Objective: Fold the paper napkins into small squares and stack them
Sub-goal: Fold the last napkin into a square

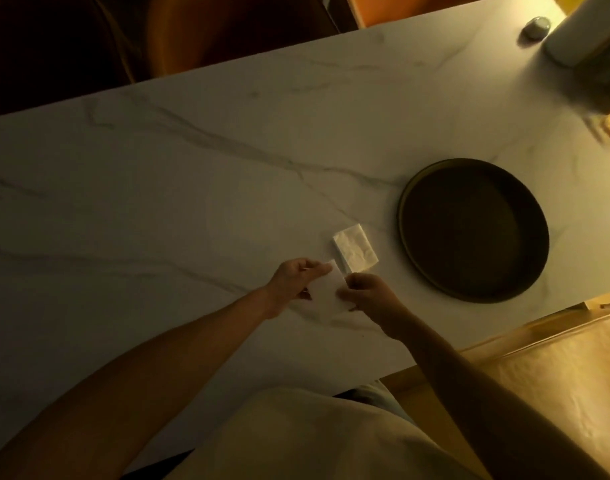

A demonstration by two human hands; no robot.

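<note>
Napkin (326, 289) held between both hands just above the table (192, 188), toward its near edge; left hand (293, 280) pinching the left side, fingers curled round the paper; right hand (364, 292) pinching the right side, thumb and fingers closed on the edge; held thus, presumably, to bring edges level for a further fold or to square off the last crease; exact fold count not discernible. Stack (355, 251) of folded squares lying flat on the table just beyond the hands, touching nothing else, near the tray (405, 216) but apart from it; placed within easy reach, apparently so each finished square drops straight on top. Tray round, dark, nothing visible in it, toward the right edge; purpose not evident. White container (566, 46) and small dark object (535, 27) at the far right corner, well apart from the work. No brand, label or legible writing anywhere; lighting dim.
</note>
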